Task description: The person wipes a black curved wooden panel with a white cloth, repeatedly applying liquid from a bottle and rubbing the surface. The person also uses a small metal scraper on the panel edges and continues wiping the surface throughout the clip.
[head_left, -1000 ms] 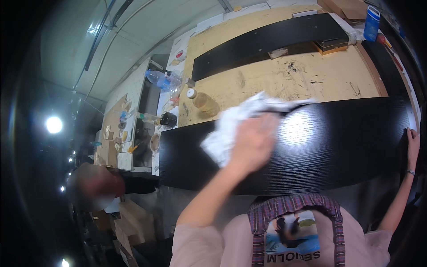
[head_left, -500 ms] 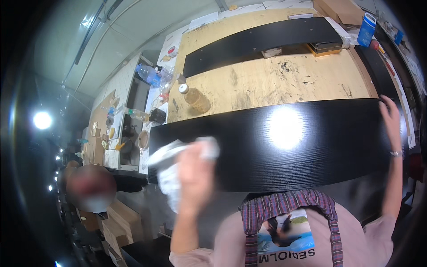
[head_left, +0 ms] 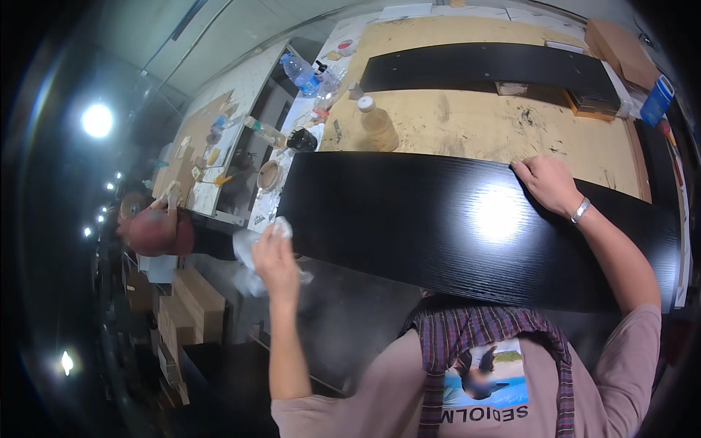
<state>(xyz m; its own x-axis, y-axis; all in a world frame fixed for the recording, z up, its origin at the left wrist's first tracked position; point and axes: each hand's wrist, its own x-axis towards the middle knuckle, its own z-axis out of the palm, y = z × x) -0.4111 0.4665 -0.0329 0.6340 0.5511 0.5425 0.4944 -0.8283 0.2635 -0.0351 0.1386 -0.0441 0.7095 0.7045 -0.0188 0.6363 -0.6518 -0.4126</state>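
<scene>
A long glossy black board (head_left: 394, 219) with a curved edge lies across the near side of the worktable. At its left end my left hand (head_left: 276, 261) is closed on a crumpled white cloth (head_left: 250, 269), which hangs partly past the board's end. My right hand (head_left: 548, 184) grips the far edge of the board, right of its middle, with the fingertips partly hidden. Beyond the board stands a clear bottle of yellowish liquid (head_left: 378, 128) with a white cap.
Another black curved panel (head_left: 482, 66) rests on small blocks at the table's far side. Plastic bottles (head_left: 299, 77), a black cup (head_left: 301, 140) and a round tin (head_left: 269, 175) line the left. Cardboard boxes (head_left: 197, 296) and a person in red (head_left: 157, 232) are farther left.
My right hand has moved left from the board's right end to its far edge. My left hand has brought the cloth to the left end. The whole view has shifted.
</scene>
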